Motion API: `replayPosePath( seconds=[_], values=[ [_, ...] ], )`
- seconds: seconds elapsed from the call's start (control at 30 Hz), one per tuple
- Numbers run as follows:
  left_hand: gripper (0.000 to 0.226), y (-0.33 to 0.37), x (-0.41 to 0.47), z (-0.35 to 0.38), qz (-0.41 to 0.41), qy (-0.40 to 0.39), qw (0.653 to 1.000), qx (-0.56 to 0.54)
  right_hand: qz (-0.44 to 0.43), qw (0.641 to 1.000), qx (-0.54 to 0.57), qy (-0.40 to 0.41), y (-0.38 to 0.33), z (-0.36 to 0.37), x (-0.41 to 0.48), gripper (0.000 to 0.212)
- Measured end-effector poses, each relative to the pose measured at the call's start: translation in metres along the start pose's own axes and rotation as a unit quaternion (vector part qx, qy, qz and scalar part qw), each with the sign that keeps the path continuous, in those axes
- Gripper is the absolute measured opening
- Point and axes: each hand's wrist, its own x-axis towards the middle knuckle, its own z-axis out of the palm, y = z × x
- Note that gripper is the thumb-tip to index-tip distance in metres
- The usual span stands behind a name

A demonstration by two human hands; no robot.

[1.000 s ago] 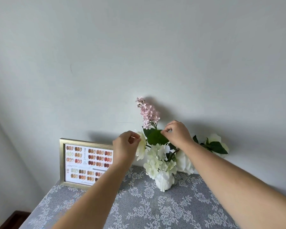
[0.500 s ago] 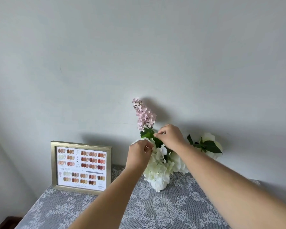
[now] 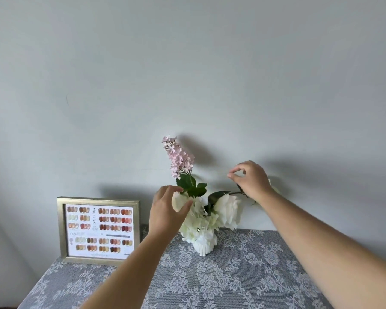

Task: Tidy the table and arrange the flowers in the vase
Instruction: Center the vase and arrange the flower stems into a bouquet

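A small white vase [image 3: 203, 248] stands on the lace-covered table [image 3: 232, 282] near the wall. It holds white blooms [image 3: 228, 210], green leaves [image 3: 192, 186] and a tall pink flower spray [image 3: 179, 158]. A dark stem [image 3: 234, 193] runs out to the right toward another white flower [image 3: 274, 188], mostly hidden behind my right hand. My left hand [image 3: 167, 208] curves around the leftmost white bloom with its fingers apart. My right hand [image 3: 250, 179] hovers above the right stem, thumb and forefinger pinched together with nothing visible between them.
A gold-framed colour chart [image 3: 61, 228] leans against the wall at the table's back left. The grey wall stands directly behind the vase. The table's left edge drops away below the frame.
My right hand has left the green leaves and moved right and slightly up, over the side stem. My left hand has loosened its pinch on the left white bloom.
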Motion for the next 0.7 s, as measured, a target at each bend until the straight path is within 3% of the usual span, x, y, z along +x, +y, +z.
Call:
replayPosePath(
  seconds=[0.07,0.23,0.5,0.7],
  values=[
    [0.048,-0.002,-0.01,0.003,0.001,0.003,0.999,0.039,0.034,0.999,0.001,0.035,0.016,-0.011,-0.006,0.002],
    [0.07,-0.001,-0.027,0.019,-0.012,-0.029,0.998,0.057,0.116,0.989,-0.026,0.088,0.054,-0.018,-0.028,0.023],
    [0.064,0.002,-0.025,0.031,-0.017,0.005,0.998,0.056,0.238,0.965,-0.082,0.078,0.088,-0.012,-0.035,0.048],
    [0.061,-0.004,-0.026,0.036,-0.01,0.022,0.998,0.063,0.271,0.959,-0.048,0.068,0.099,0.001,-0.025,0.041]
  ],
)
